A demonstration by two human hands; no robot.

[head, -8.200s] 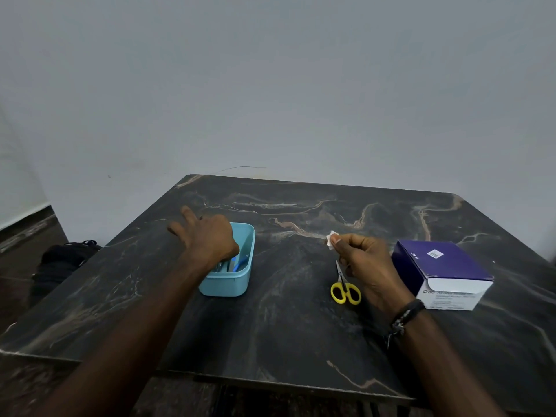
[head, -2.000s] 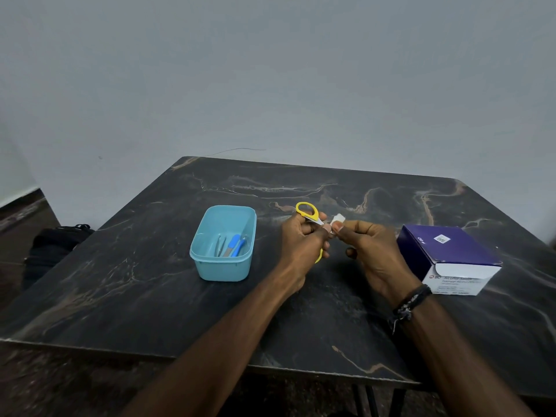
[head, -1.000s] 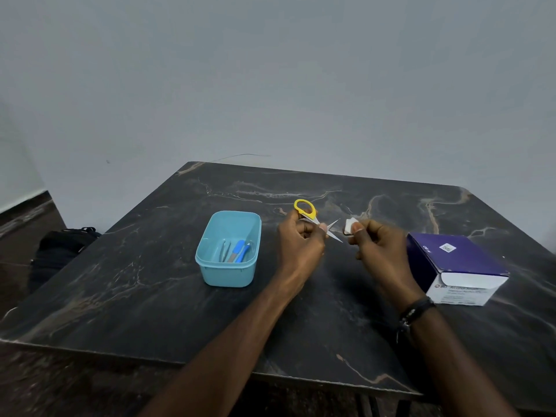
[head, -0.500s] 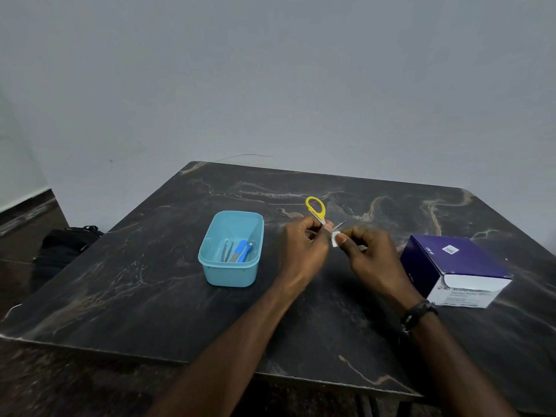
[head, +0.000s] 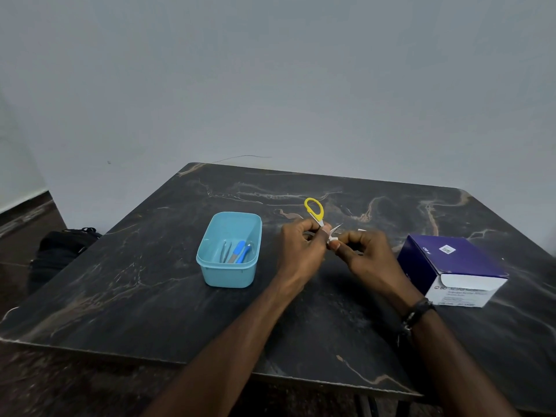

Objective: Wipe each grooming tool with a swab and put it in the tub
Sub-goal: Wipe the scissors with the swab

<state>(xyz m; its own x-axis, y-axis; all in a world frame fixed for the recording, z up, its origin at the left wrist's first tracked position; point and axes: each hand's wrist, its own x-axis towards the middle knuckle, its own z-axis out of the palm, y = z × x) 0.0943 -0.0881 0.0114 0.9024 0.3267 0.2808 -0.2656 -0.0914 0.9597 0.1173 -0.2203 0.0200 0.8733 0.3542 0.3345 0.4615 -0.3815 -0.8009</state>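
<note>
Head view: scissors (head: 314,210), yellow loop up, gripped in left hand (head: 301,251) for wiping; right hand (head: 365,255) fingers pinch swab (head: 332,238), apparently at the blades. Tub (head: 210,267) alongside holds finished tools; swab box (head: 457,266) right, on surface (head: 135,296).

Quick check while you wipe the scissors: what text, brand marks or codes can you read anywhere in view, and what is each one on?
"BD": on the white front face of the purple box, lower left corner.
Next to it, a larger word that looks like "Alcohol", too blurred to be sure of.
Smaller lines under that: too small to read.
White sticker with a square code on the box top: not readable.
Small white mark near the box's top left edge: not readable.
Blue tub, scissors: no text seen.
</note>
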